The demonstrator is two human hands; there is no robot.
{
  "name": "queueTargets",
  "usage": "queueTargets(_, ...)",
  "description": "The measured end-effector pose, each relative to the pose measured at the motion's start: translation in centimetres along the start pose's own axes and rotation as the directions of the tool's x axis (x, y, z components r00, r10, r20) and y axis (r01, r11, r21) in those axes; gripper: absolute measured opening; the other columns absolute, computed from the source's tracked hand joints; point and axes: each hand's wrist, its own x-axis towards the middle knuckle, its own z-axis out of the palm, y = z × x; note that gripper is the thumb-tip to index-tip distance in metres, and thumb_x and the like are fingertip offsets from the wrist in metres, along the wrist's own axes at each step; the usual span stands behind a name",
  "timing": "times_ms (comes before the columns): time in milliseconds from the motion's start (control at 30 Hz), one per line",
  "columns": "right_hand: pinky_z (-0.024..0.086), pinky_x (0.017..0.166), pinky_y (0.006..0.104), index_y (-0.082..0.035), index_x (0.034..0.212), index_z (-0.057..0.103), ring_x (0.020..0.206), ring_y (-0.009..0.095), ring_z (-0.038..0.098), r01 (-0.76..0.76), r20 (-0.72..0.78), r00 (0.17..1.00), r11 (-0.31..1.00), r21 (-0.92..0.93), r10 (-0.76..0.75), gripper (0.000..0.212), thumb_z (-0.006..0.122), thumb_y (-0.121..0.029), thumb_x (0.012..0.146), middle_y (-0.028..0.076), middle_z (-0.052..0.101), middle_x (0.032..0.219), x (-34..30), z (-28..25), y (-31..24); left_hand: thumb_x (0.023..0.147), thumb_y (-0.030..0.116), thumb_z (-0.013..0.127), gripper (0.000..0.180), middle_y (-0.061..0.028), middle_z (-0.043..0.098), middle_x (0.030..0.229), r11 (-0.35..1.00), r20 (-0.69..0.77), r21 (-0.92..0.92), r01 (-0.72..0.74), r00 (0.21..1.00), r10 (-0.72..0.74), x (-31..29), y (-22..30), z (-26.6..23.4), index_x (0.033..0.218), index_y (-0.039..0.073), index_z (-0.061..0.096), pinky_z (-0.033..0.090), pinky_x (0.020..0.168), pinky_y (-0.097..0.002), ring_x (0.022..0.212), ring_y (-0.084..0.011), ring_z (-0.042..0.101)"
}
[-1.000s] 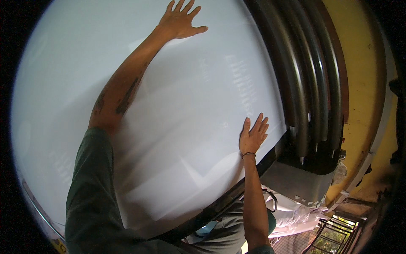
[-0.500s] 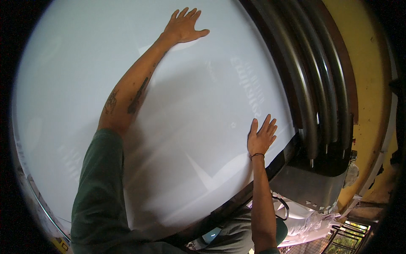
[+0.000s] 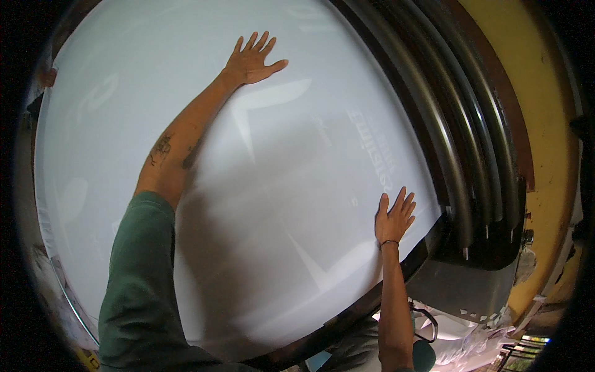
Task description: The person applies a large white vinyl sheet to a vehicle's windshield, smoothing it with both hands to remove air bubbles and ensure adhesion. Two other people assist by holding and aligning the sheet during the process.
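A large, smooth white sheet point(image 3: 322, 204) fills most of the head view, with pale shapes and faint reversed lettering showing on it. My left hand point(image 3: 253, 65) lies palm down on its far part, fingers spread and thumb out to the right. My right hand point(image 3: 396, 217), with a thin dark band at the wrist, is flat near the sheet's right edge, fingers spread. Neither hand grips anything. The left forearm in its green sleeve shades the middle of the sheet. Whether the sheet is cloth or paper, I cannot tell.
Several long dark rollers point(image 3: 443, 142) curve along the right side, ending above a grey metal plate point(image 3: 462, 288). Beyond them stands a yellow panel point(image 3: 548, 142). A dark edge bar point(image 3: 353, 319) runs along the near side. Crumpled whitish material point(image 3: 458, 341) lies at lower right.
The view has shifted, showing more of the sheet's far left. Both hands appear lower in the picture, the left one also further left and the right one slightly further right. Both stay flat and spread.
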Motion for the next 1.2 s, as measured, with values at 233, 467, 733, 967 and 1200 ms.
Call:
queueTargets(233,0.006,0.123,0.0607,-0.009,0.161,0.025,0.155,0.042,0.009,0.05,-0.023,0.999,0.991,0.123,-0.048,0.073,0.04,-0.053,0.104,0.024,0.013,0.168,-0.5,-0.4,-0.2,0.085,0.091,0.025,0.104,-0.0046,0.015,0.17,0.999,-0.023,-0.042,0.006,1.0,-0.007,0.1,-0.1,0.4,0.163,0.022,0.023,0.007,0.128,-0.0524,0.157,-0.0275,0.009)
queueTargets(467,0.004,0.122,0.0627,-0.009,0.161,0.023,0.154,0.047,0.006,-0.009,0.067,0.998,0.981,0.192,-0.004,0.078,0.043,-0.056,0.102,0.029,0.012,0.166,-7.5,-0.6,-3.2,0.085,0.091,0.031,0.105,-0.0061,0.015,0.17,1.0,-0.043,-0.027,-0.004,0.999,0.002,0.6,0.0,0.5,0.162,0.02,0.023,0.007,0.127,-0.0528,0.157,-0.0282,0.01)
queueTargets(733,0.004,0.122,0.0627,-0.011,0.162,0.023,0.155,0.046,0.006,0.062,-0.003,0.998,0.997,0.048,-0.062,0.082,0.044,-0.06,0.099,0.025,0.011,0.167,-8.9,-0.7,-3.6,0.083,0.09,0.034,0.106,-0.0037,0.014,0.171,1.0,0.006,0.003,0.016,1.0,-0.016,1.2,0.2,0.0,0.163,0.021,0.023,0.005,0.128,-0.0504,0.158,-0.0269,0.007)
queueTargets(967,0.002,0.123,0.0622,-0.011,0.162,0.021,0.155,0.044,0.003,0.04,0.022,0.999,0.998,0.046,-0.041,0.083,0.04,-0.063,0.1,0.024,0.008,0.168,-8.7,-0.8,-3.8,0.084,0.089,0.034,0.106,-0.0053,0.011,0.171,1.0,0.03,0.016,0.006,1.0,-0.006,1.5,0.4,-0.7,0.164,0.021,0.019,0.006,0.127,-0.0516,0.158,-0.0285,0.007)
queueTargets(1200,-0.001,0.123,0.0618,-0.013,0.162,0.022,0.155,0.044,0.001,0.052,-0.029,0.998,0.998,0.027,-0.051,0.083,0.037,-0.065,0.099,0.023,0.009,0.168,-8.5,-0.1,-3.3,0.087,0.086,0.035,0.105,-0.0088,0.013,0.171,0.999,0.015,-0.006,-0.036,0.999,0.036,1.7,0.2,-0.3,0.163,0.017,0.02,0.008,0.126,-0.055,0.157,-0.0319,0.009)
